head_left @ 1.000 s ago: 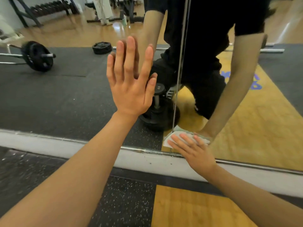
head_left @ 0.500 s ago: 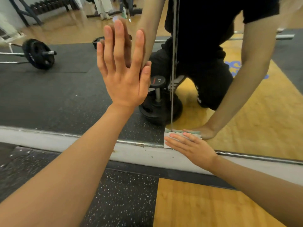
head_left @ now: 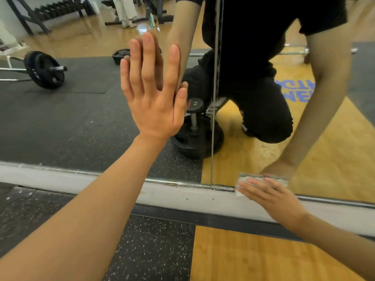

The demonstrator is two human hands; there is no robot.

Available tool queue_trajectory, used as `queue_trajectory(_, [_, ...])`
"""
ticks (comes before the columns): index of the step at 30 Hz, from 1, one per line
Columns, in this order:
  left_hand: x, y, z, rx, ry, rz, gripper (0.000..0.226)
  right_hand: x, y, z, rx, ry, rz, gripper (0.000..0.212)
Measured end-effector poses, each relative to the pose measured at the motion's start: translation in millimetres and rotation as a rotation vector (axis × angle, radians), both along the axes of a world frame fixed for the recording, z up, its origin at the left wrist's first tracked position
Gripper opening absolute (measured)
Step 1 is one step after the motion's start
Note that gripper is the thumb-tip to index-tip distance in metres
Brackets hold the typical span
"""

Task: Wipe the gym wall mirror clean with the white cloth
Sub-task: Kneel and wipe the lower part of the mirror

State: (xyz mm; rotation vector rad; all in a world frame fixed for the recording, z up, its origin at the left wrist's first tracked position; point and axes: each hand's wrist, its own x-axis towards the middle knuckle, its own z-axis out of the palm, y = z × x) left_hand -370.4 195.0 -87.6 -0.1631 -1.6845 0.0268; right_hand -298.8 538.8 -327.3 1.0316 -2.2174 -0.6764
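The wall mirror (head_left: 81,122) fills the upper view, with a vertical seam between two panes near the middle. My left hand (head_left: 153,94) lies flat against the glass, fingers straight and pointing up. Low on the right pane, my right hand (head_left: 269,196) presses the folded white cloth (head_left: 246,180) onto the glass just above the mirror's bottom edge, fingers straight. Most of the cloth is hidden under my fingers. The glass reflects a crouching person in black and both arms.
A grey ledge (head_left: 192,200) runs under the mirror. Below it lie speckled black rubber flooring (head_left: 154,250) and a wooden floor panel (head_left: 253,258). Reflected in the glass are a dumbbell on a weight plate (head_left: 194,126), a barbell (head_left: 43,71) and a weight rack.
My right hand has slid the cloth to the right along the mirror's bottom edge, past the seam. My left hand has stayed flat on the glass.
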Motion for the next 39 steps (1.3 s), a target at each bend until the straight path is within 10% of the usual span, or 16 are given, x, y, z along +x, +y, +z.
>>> queue_trajectory(5, [1.5,-0.2,-0.8,-0.029,-0.017,-0.006,0.057,-15.4,-96.4,-12.1,-0.015,0.024,0.049,0.078])
queue_trajectory(13, [4.7,-1.6,-0.9,-0.028,-0.037,-0.011,0.057,14.3,56.3,46.4,0.028,0.002,-0.099,0.082])
queue_trajectory(22, [10.9,-4.6,1.6,-0.074,-0.139,-0.055,0.057,-25.5,-91.1,163.4,-0.55,0.288,-0.029,0.06])
queue_trajectory(28, [18.4,-3.8,2.8,-0.069,-0.192,-0.089,0.055,4.7,-33.5,82.5,-0.147,0.001,-0.057,0.125])
queue_trajectory(34, [27.7,0.3,5.6,-0.029,-0.242,-0.107,0.057,-19.2,-55.2,239.8,-0.566,0.242,-0.019,0.056])
queue_trajectory(39, [38.2,4.6,16.5,0.027,-0.251,-0.122,0.052,-22.6,-71.2,282.8,-0.634,0.282,-0.094,0.057])
